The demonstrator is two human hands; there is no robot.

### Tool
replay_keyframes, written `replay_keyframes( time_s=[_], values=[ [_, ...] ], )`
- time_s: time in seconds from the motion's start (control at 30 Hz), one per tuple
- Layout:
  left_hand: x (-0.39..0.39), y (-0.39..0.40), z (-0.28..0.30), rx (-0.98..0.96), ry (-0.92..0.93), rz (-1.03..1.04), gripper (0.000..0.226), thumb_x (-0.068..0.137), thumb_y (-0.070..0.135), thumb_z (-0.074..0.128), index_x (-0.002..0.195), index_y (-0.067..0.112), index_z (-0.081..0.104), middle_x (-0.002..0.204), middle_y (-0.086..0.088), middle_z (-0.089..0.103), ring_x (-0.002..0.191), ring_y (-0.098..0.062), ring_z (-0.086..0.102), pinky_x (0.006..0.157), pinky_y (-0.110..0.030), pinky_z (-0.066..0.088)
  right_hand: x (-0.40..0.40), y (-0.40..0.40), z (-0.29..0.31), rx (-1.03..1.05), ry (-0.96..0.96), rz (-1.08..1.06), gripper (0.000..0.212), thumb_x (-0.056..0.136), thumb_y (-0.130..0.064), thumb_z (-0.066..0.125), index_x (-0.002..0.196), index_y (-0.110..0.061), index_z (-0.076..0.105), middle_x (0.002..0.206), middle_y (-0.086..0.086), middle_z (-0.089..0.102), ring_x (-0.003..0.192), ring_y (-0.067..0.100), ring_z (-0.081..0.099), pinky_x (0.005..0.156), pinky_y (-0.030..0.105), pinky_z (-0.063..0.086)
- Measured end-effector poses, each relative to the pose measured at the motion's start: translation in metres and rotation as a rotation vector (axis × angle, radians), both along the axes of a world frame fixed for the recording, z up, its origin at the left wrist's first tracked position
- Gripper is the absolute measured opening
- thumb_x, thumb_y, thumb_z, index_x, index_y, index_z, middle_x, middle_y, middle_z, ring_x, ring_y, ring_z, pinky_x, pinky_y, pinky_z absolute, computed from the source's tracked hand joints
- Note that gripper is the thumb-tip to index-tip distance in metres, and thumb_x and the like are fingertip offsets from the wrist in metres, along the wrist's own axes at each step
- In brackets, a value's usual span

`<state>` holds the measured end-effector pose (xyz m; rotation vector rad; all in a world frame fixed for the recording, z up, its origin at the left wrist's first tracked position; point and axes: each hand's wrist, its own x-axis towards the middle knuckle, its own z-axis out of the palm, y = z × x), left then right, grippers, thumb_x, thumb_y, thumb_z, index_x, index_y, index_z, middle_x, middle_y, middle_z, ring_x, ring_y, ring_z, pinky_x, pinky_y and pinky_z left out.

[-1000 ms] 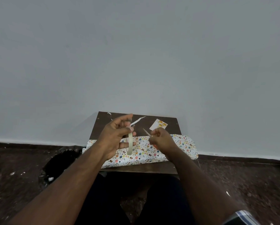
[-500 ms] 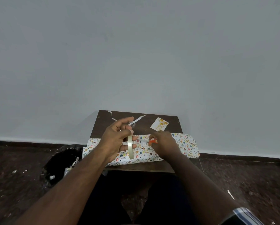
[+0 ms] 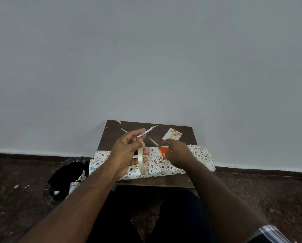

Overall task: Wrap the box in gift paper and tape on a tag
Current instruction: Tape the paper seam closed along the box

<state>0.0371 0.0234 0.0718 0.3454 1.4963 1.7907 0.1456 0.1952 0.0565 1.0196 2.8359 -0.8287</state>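
At the centre of the small dark brown wooden table (image 3: 111, 137), the long box wrapped in white gift paper with coloured prints (image 3: 195, 158) lies crosswise; wrapping appears largely done — whether its seams are taped cannot be told; the tag is not yet attached. Left hand (image 3: 127, 151) grips a translucent roll of adhesive tape (image 3: 141, 160) directly above the box; right hand (image 3: 177, 151) grips orange-handled scissors (image 3: 161, 149), blades pointing toward 11 o'clock. The small white card tag with gold ornaments (image 3: 172, 135) lies at 1 o'clock, beyond the hands.

The right hand (image 3: 177, 151) has now lifted the orange-handled scissors (image 3: 161, 149) toward the tape roll (image 3: 141, 159).
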Motion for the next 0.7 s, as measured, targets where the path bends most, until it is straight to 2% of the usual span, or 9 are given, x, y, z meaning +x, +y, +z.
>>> replay_keyframes(
  time_s=[0.13, 0.23, 0.33, 0.4, 0.5, 0.7],
  values=[
    [0.0, 0.001, 0.002, -0.014, 0.01, 0.019, 0.042, 0.098, -0.003, 0.057, 0.118, 0.03, 0.074, 0.114, -0.009, 0.063, 0.081, -0.028, 0.076, 0.07, -0.045, 0.063, -0.001, 0.003, 0.012, -0.434, 0.171, -0.047, 0.044, 0.089, 0.01, 0.06, 0.118, -0.023, 0.066, 0.119, 0.012, 0.063, 0.096, 0.03, 0.072, 0.084, 0.044, 0.063],
    [0.0, 0.0, 0.004, -0.017, 0.017, 0.03, 0.041, 0.098, -0.002, 0.057, 0.119, 0.028, 0.074, 0.115, -0.009, 0.064, 0.081, -0.028, 0.077, 0.073, -0.049, 0.063, -0.001, 0.009, 0.021, -0.611, 0.215, -0.034, 0.038, 0.088, 0.012, 0.063, 0.113, -0.016, 0.064, 0.109, 0.019, 0.068, 0.093, 0.034, 0.075, 0.084, 0.045, 0.063],
    [-0.001, -0.001, 0.006, -0.028, 0.029, 0.037, 0.04, 0.099, -0.002, 0.058, 0.12, 0.029, 0.073, 0.119, -0.008, 0.065, 0.083, -0.028, 0.077, 0.074, -0.05, 0.064, 0.0, 0.014, 0.034, -0.636, 0.172, 0.005, 0.035, 0.085, 0.009, 0.069, 0.116, -0.008, 0.063, 0.1, 0.02, 0.071, 0.09, 0.036, 0.076, 0.083, 0.046, 0.063],
    [-0.001, -0.001, 0.006, -0.037, 0.037, 0.041, 0.04, 0.099, -0.001, 0.058, 0.121, 0.029, 0.073, 0.121, -0.008, 0.065, 0.084, -0.028, 0.077, 0.073, -0.049, 0.064, 0.002, 0.02, 0.042, -0.628, 0.11, 0.06, 0.037, 0.084, 0.006, 0.073, 0.117, -0.009, 0.063, 0.1, 0.02, 0.073, 0.09, 0.033, 0.076, 0.086, 0.047, 0.062],
    [-0.002, -0.001, 0.006, -0.045, 0.042, 0.044, 0.041, 0.099, 0.0, 0.059, 0.12, 0.031, 0.073, 0.122, -0.008, 0.065, 0.085, -0.029, 0.077, 0.073, -0.05, 0.064, 0.002, 0.026, 0.053, -0.607, 0.009, 0.157, 0.038, 0.082, 0.0, 0.078, 0.117, -0.011, 0.066, 0.101, 0.016, 0.074, 0.085, 0.024, 0.074, 0.082, 0.039, 0.062],
    [-0.002, 0.0, 0.008, -0.034, 0.045, 0.013, 0.043, 0.098, -0.002, 0.058, 0.122, 0.031, 0.073, 0.115, -0.009, 0.067, 0.081, -0.026, 0.076, 0.075, -0.052, 0.063, -0.01, 0.026, 0.069, -0.455, -0.051, 0.291, 0.037, 0.087, -0.002, 0.074, 0.122, -0.014, 0.068, 0.094, 0.001, 0.077, 0.083, 0.012, 0.072, 0.071, 0.025, 0.059]
  ],
)
